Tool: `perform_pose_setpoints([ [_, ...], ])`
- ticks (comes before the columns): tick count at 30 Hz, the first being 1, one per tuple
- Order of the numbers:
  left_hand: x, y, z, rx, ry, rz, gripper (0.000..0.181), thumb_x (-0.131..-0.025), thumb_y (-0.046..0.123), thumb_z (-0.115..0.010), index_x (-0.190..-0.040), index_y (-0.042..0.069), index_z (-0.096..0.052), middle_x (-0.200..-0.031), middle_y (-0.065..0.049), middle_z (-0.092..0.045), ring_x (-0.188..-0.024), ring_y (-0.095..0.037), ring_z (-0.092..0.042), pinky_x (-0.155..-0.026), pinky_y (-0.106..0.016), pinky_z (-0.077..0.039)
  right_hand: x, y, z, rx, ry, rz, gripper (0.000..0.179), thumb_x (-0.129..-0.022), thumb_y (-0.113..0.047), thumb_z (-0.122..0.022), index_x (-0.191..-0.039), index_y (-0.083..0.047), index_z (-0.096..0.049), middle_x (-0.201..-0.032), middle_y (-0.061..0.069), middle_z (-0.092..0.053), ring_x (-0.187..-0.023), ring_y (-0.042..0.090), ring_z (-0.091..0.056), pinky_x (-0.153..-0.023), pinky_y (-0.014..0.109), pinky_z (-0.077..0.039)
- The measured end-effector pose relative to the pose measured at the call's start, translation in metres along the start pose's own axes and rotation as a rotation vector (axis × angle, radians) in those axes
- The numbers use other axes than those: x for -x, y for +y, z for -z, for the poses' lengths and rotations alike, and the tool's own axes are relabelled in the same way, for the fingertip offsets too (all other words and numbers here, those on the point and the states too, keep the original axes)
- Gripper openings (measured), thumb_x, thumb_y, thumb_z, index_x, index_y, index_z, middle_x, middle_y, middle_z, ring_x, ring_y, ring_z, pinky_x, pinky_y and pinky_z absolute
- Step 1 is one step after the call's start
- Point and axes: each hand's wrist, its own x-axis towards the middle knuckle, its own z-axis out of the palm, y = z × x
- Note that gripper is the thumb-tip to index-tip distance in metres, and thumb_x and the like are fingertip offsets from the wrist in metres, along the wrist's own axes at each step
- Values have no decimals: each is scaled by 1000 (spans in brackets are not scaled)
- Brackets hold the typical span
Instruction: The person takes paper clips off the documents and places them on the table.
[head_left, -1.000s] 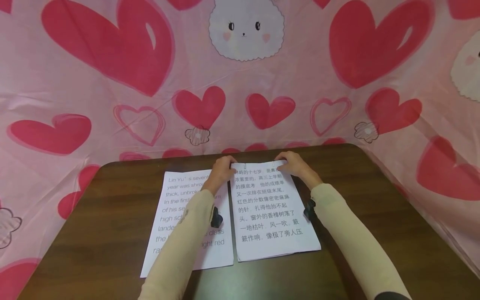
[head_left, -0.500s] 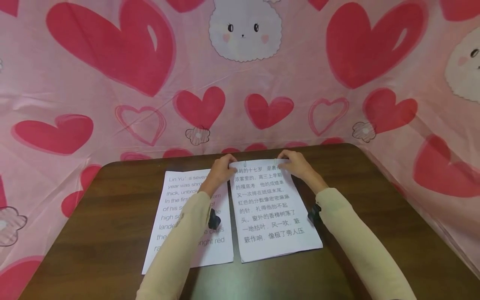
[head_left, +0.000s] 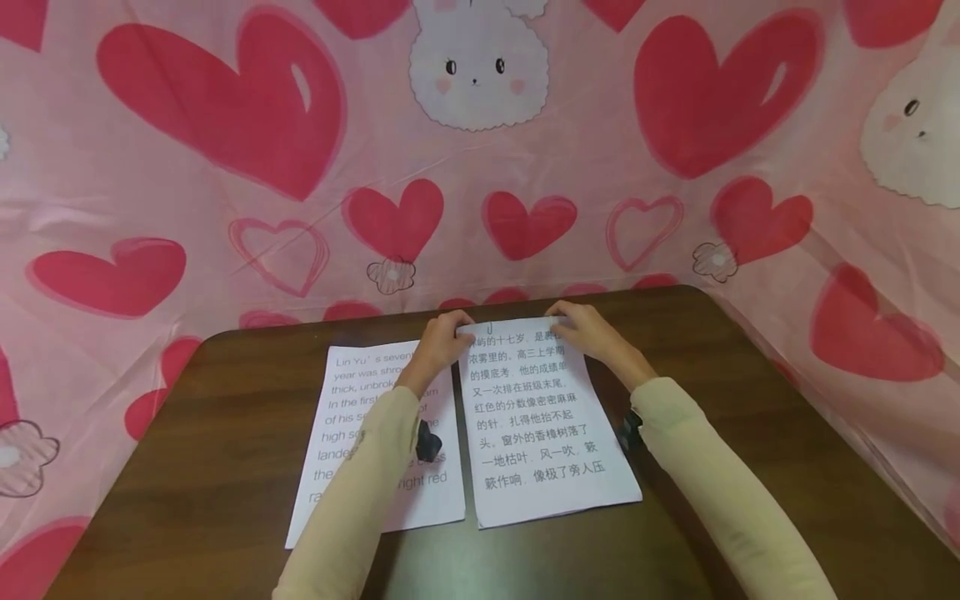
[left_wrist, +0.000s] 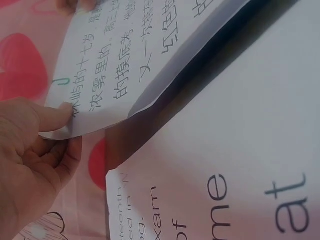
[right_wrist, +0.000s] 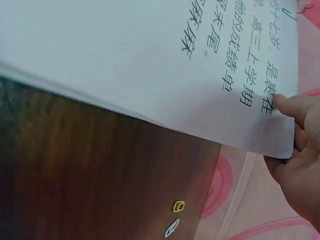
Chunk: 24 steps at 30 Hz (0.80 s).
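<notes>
My left hand (head_left: 437,348) pinches the upper left corner of a stack of white sheets (head_left: 540,496) printed with Chinese text, thumb on top and fingers beneath. At the opposite upper corner, my right hand (head_left: 592,335) holds the sheets in a similar pinch. A green paper clip (left_wrist: 61,81) sits on the top edge between the hands. The left wrist view shows the stack's upper end raised, its near side bending down. To the left lie sheets with large English text (head_left: 345,408), partly covered by my left arm.
The papers lie on a dark brown wooden table (head_left: 187,450). A small yellow squarish piece (right_wrist: 178,206) and a small white oval piece (right_wrist: 171,228) lie near its far edge. Behind hangs a pink cloth (head_left: 525,158) with hearts and rabbits.
Both hands keep their places at the top corners. The view has shifted slightly. A pale clip-like piece at the top edge beside the right fingers no longer shows.
</notes>
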Motion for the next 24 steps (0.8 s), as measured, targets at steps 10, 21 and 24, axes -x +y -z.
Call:
perform_pose_setpoints([
  [10, 3, 1, 0, 5, -5, -1, 21, -95, 10, -66, -116, 6, -68, -121, -14, -69, -103, -27, -60, -100, -43, -50, 7, -4, -10, -90, 31, -61, 25, -103, -12, -53, -124, 1, -56, -118, 23, -66, -102, 32, -61, -94, 45, -47],
  [21, 6, -3, 5, 13, -8, 21, 22, -95, 11, -66, -117, 7, -68, -121, -13, -69, -104, -28, -60, -101, -42, -49, 3, -10, -18, -194, 83, -131, 25, -102, -15, -52, -123, -2, -56, -121, 22, -64, -104, 32, -59, -94, 42, -43],
  [24, 8, -3, 6, 20, -15, 27, 22, -96, 11, -66, -117, 7, -68, -120, -13, -69, -104, -27, -59, -101, -42, -49, 3, -12, -20, -237, 96, -179, 26, -102, -17, -53, -123, -3, -57, -124, 21, -63, -108, 33, -58, -98, 43, -41],
])
